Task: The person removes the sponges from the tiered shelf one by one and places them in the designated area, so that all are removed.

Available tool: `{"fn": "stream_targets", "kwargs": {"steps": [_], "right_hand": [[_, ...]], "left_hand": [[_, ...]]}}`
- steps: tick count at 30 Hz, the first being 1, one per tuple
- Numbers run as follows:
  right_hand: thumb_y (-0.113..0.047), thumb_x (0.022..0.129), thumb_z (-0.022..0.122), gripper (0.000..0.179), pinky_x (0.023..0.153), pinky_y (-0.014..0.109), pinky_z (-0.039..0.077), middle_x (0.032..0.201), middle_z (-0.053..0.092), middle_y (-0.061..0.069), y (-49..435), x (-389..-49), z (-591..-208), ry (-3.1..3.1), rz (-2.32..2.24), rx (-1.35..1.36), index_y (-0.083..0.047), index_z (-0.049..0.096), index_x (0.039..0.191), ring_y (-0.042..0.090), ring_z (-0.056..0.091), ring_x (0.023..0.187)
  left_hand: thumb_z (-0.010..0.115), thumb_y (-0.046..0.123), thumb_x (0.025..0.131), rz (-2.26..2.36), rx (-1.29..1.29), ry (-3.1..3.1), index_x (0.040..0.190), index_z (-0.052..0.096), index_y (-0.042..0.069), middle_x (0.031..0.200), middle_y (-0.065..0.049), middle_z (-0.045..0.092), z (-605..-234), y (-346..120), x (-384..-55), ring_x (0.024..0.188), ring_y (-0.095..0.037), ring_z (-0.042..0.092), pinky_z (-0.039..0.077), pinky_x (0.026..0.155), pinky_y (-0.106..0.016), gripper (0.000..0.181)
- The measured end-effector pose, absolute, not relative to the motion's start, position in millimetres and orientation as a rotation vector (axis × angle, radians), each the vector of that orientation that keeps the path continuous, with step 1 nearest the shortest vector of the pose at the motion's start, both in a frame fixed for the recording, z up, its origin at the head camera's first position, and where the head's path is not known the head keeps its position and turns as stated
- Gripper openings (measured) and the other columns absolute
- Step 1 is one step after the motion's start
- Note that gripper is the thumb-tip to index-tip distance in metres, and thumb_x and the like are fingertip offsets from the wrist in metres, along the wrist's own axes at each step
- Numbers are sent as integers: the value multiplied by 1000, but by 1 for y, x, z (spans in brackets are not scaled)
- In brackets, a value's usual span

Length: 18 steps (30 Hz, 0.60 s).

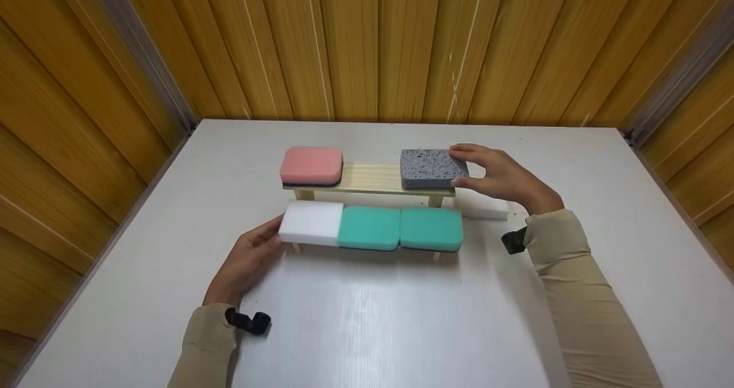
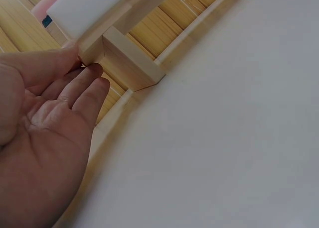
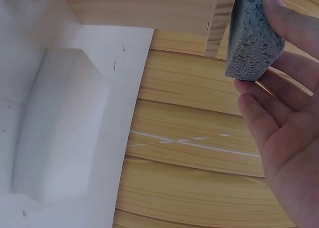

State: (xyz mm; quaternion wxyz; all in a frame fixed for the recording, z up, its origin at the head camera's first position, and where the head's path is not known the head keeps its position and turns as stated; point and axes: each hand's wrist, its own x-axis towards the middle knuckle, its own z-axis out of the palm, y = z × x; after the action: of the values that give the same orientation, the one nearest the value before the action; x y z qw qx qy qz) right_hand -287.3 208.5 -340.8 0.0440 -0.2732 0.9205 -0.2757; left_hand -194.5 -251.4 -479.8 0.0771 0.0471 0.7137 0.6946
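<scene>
My right hand [image 1: 504, 175] grips the right end of a grey speckled sponge [image 1: 427, 167], thumb at the near side and fingers at the far side. The sponge is at the right end of the rear wooden stand [image 1: 371, 176], its end jutting past the board in the right wrist view. My left hand [image 1: 248, 259] holds the left end of the front wooden stand [image 2: 132, 63] between thumb and fingers. On that stand a white sponge [image 1: 312, 222] and two green sponges [image 1: 370, 226] lie in a row. A pink sponge [image 1: 311, 164] sits on the rear stand's left end.
Behind the front stand's right end, a white block [image 1: 486, 209] lies on the white table [image 1: 367, 325], partly hidden by the stands and my right hand. Wood-patterned panels [image 1: 401, 44] rise beyond the table's back edge.
</scene>
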Motion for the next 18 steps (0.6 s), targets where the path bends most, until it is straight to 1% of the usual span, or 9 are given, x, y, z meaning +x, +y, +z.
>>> {"fn": "stream_targets", "kwargs": {"steps": [5, 10, 14, 18], "right_hand": [[-23, 90, 68, 64, 115, 57, 28, 153, 37, 16, 218, -287, -342, 2828, -842, -818, -3, 42, 144, 38, 29, 142], [-18, 91, 67, 62, 113, 59, 29, 152, 36, 18, 227, -285, -344, 2834, -847, -833, -1, 41, 144, 40, 29, 142], [-15, 91, 67, 60, 113, 58, 30, 151, 37, 19, 234, -284, -346, 2848, -861, -842, 0, 42, 143, 41, 31, 141], [-14, 91, 66, 59, 113, 58, 30, 151, 38, 20, 241, -282, -346, 2876, -863, -831, 0, 43, 143, 41, 32, 140]], "left_hand": [[63, 21, 93, 2075, 131, 2152, 146, 40, 9, 154, -3, 38, -479, -251, -194, 144, -16, 30, 36, 108, -15, 59], [64, 25, 92, 2067, 136, 2148, 147, 39, 10, 154, -2, 36, -479, -252, -193, 145, -16, 29, 35, 110, -17, 62], [64, 23, 92, 2090, 136, 2133, 146, 40, 9, 154, -3, 37, -480, -251, -193, 144, -17, 31, 37, 109, -17, 60], [64, 17, 93, 2174, 125, 2031, 147, 38, 5, 155, -8, 34, -480, -250, -193, 144, -22, 31, 39, 108, -19, 61]]}}
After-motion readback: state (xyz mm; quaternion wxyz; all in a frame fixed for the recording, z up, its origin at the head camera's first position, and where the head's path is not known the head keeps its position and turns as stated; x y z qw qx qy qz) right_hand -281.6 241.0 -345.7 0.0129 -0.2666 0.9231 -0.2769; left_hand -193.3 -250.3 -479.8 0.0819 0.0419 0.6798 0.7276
